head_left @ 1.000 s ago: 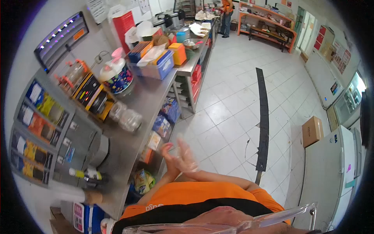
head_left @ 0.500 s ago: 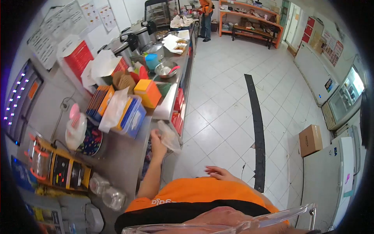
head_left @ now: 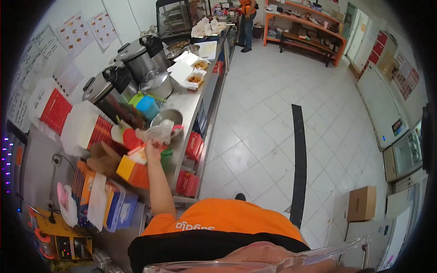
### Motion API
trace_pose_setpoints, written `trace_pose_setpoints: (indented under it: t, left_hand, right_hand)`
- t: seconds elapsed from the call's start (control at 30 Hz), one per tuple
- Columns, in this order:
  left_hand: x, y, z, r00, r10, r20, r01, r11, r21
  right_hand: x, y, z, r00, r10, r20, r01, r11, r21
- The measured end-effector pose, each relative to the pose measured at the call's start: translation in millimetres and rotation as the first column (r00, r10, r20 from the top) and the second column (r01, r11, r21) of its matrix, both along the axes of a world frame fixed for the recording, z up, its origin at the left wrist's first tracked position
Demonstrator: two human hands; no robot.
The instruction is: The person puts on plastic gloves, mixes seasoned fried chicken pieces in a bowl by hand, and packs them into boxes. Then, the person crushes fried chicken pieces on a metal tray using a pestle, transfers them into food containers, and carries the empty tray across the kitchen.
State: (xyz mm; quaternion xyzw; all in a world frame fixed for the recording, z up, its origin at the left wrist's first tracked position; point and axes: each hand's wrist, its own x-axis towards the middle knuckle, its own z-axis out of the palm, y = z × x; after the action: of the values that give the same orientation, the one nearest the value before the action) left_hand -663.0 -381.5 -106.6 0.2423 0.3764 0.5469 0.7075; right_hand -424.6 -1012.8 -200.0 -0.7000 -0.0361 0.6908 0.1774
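Observation:
My left hand (head_left: 153, 151) reaches forward over the counter, its fingers closed on a crumpled clear plastic bag (head_left: 155, 133). The bag is against or just in front of a metal bowl (head_left: 160, 119) that has something white inside and a pink handle (head_left: 178, 128) at its rim; I cannot tell whether they touch. Below the hand stands a yellow and orange box (head_left: 132, 172), with a green container (head_left: 166, 157) to its right. A blue container (head_left: 148, 107) is behind the bowl. My right hand is out of view.
The steel counter (head_left: 184, 101) runs along the left, holding large cookers (head_left: 142, 57), a lidded pot (head_left: 158, 85) and open food boxes (head_left: 195, 79). A co-worker (head_left: 246, 25) stands at the far end. A black strip (head_left: 298, 159) crosses the tiled floor; a cardboard box (head_left: 362, 203) sits at right.
My left hand has carried the plastic bag forward, from beside the counter's edge to the metal bowl. My right hand has left the view. The whole view has moved forward along the counter.

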Motion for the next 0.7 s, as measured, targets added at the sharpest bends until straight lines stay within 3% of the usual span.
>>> trace_pose_setpoints:
  t: [0.07,0.13,0.17,0.27,0.3,0.37,0.4,0.47,0.53,0.57,0.6,0.7]
  left_hand:
    - [2.9,32.5,-13.0,0.993,0.106,0.049,-0.105,0.994,-0.024]
    - [-2.1,73.8,-34.1,0.977,0.191,0.095,-0.186,0.981,-0.062]
    - [-9.8,87.4,-41.4,0.972,0.225,0.065,-0.223,0.974,-0.032]
    - [14.3,85.4,-37.5,0.899,0.425,-0.103,-0.415,0.903,0.11]
    - [39.2,73.9,-14.5,0.812,0.545,-0.207,-0.526,0.838,0.144]
    - [93.9,67.9,4.0,0.431,0.751,-0.501,-0.638,0.646,0.42]
    - [115.4,72.5,3.2,0.096,0.799,-0.594,-0.554,0.538,0.635]
    - [169.9,92.5,19.0,-0.198,0.836,-0.512,-0.33,0.435,0.838]
    - [239.2,116.6,47.3,-0.063,0.915,-0.399,-0.217,0.377,0.9]
    - [273.2,129.6,56.5,0.028,0.929,-0.369,-0.185,0.368,0.911]
    - [313.0,149.0,66.0,0.121,0.935,-0.334,-0.163,0.351,0.922]
    - [432.0,204.9,74.8,0.372,0.882,-0.291,-0.026,0.323,0.946]
  right_hand:
    - [68.5,51.8,24.5,0.993,-0.034,-0.112,0.019,0.992,-0.127]
    - [137.4,112.4,28.1,0.986,-0.127,-0.108,0.129,0.992,0.007]
    - [176.5,141.6,5.6,0.967,-0.213,-0.138,0.235,0.956,0.175]
    - [266.1,265.9,1.1,0.957,-0.223,0.186,0.125,0.894,0.431]
    - [293.2,306.1,2.1,0.941,-0.214,0.261,0.057,0.863,0.502]
    - [334.5,369.8,-3.2,0.907,-0.214,0.364,-0.05,0.802,0.595]
    - [352.7,399.8,-6.5,0.894,-0.218,0.39,-0.082,0.778,0.623]
    - [384.9,443.2,-24.4,0.887,-0.199,0.417,-0.149,0.73,0.667]
    - [407.3,456.9,-58.0,0.849,-0.13,0.512,-0.233,0.777,0.584]
    - [415.3,456.7,-65.5,0.818,0.024,0.575,-0.329,0.839,0.434]
    - [437.9,440.0,-144.2,0.743,0.138,0.655,-0.502,0.762,0.409]
    - [483.0,424.4,-141.5,0.829,0.173,0.532,-0.362,0.891,0.274]
